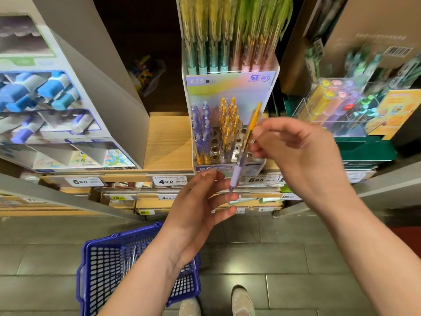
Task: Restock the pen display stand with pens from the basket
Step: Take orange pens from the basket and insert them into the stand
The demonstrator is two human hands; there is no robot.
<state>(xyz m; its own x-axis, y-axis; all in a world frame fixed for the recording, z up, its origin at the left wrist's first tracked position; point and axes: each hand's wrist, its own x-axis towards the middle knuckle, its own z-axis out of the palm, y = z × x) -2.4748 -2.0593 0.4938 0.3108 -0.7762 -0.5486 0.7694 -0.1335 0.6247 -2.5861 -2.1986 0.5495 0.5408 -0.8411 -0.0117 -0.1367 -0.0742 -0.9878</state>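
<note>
Ok, status: right hand (296, 151) pinches a pen (243, 153) between thumb and fingertips, about mid-barrel. The pen is tilted, with its orange clicker end up and its lilac grip and tip down, in front of the display stand's (230, 87) right half. Left hand (200, 201) is palm up below it, fingers loose and spread. The pen tip sits right at those fingertips; can't tell whether they touch. The stand is clear acrylic with a K35 header card and sits at the front edge of the wooden shelf (168, 142). Purple pens (201, 128) fill its left holes and orange pens (229, 124) the middle ones; the holes at the front and right show open. An upper tier holds green and pink pens, blurred. Price tags (169, 180) run along the shelf's front edge below the stand. The blue basket (109, 265) is on the tiled floor at lower left, partly under the left forearm; its contents aren't readable. Two shoes (242, 302) show at the bottom edge.
</note>
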